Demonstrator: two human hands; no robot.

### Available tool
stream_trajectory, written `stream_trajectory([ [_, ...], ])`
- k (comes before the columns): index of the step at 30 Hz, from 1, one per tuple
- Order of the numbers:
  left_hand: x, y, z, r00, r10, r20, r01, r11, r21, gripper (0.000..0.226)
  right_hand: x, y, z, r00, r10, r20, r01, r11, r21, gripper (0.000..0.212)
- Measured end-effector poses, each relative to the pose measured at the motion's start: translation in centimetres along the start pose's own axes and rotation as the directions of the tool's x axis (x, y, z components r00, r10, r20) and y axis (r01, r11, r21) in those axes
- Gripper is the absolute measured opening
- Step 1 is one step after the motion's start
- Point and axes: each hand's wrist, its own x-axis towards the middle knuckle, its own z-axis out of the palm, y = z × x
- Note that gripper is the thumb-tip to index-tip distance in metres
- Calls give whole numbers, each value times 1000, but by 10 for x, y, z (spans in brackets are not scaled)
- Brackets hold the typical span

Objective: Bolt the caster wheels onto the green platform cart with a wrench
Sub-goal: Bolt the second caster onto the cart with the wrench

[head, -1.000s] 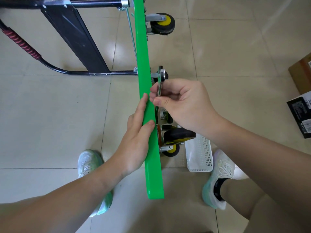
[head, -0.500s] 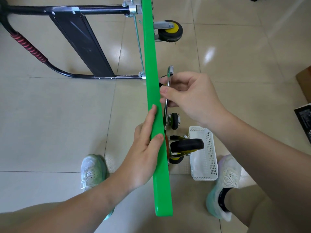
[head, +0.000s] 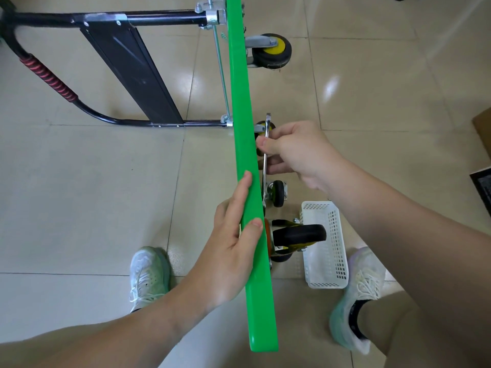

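Fingers [head: 241, 195] of the left hand [head: 231, 243] lie straight, bracing the stiff, tippy green cart [head: 243, 115] stood on edge from 12 to 6 o'clock, while at its 3 o'clock the right hand [head: 300, 155] pinches the thin, slippery wrench [head: 267, 123] mid-shank, above a caster wheel [head: 299, 234]

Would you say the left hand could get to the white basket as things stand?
Probably not: the left hand steadies the upright green platform, which stands between it and the white basket on the floor.
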Motion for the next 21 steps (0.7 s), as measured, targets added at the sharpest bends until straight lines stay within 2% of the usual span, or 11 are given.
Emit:
stream_trajectory([
  [3,0,1,-1,1000,-5,11,5,1000,-13,65,3,-5,-2,997,51,61,-51,999,2,8],
  [6,0,0,-2,1000,1,15,-1,1000,-31,66,2,-10,-12,999,-4,42,3,1000,21,5],
  [9,1,0,-3,1000,-12,16,13,998,-69,67,-10,-18,-28,985,-171,-18,171,983,64,4],
  [12,4,-2,-2,999,-14,42,20,991,-131,70,-39,-18,-33,940,-340,9,338,937,83,12],
  [15,7,-7,0,999,-32,38,38,981,-193,72,-69,-8,-33,890,-454,46,451,890,64,16],
  [18,7,-8,2,1000,-18,4,19,983,-185,70,-89,3,-36,821,-567,64,564,823,67,19],
  [21,7,-7,4,999,-30,-23,24,980,-197,70,-103,14,-32,782,-620,68,620,784,29,24],
])
